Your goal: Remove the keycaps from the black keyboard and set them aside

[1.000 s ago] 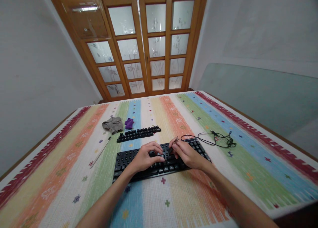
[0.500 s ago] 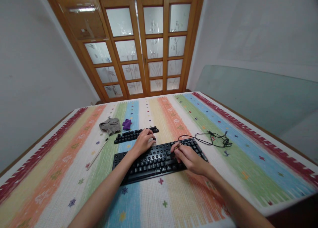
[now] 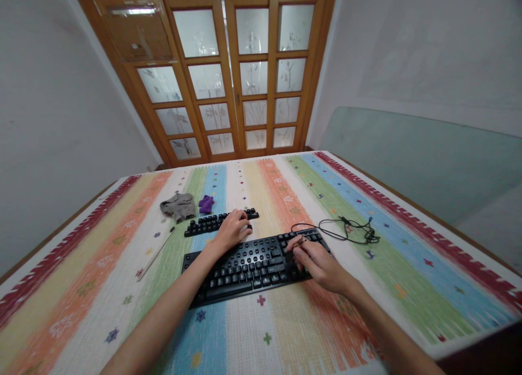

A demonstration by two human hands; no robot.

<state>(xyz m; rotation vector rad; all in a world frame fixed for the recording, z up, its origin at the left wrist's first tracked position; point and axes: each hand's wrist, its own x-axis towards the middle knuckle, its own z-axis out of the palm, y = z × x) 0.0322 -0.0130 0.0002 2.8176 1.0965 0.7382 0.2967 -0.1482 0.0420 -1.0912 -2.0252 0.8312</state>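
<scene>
A black keyboard (image 3: 232,289) lies on the striped cloth, its upper rows bare of keycaps and its lower rows still capped. Beyond it stand loose black keycaps (image 3: 204,222) in rows. My left hand (image 3: 234,227) is closed at the near right part of these rows, a black keycap (image 3: 249,226) at its fingertips. Over the right part of the keyboard, my right hand (image 3: 312,258) is pinched around a small thin thing (image 3: 302,241) that is too small to name.
A grey rag (image 3: 178,206) and a purple cloth (image 3: 206,203) lie behind the keycaps. A thin brush with a dark tip (image 3: 155,254) rests on the left. The keyboard's black cable (image 3: 354,231) is heaped on the right. Striped cloth (image 3: 261,353) covers the table.
My right hand has moved slightly right over the keyboard. My left hand has shifted slightly left and away, with the keycap still at its fingertips. The view has shifted a little.
</scene>
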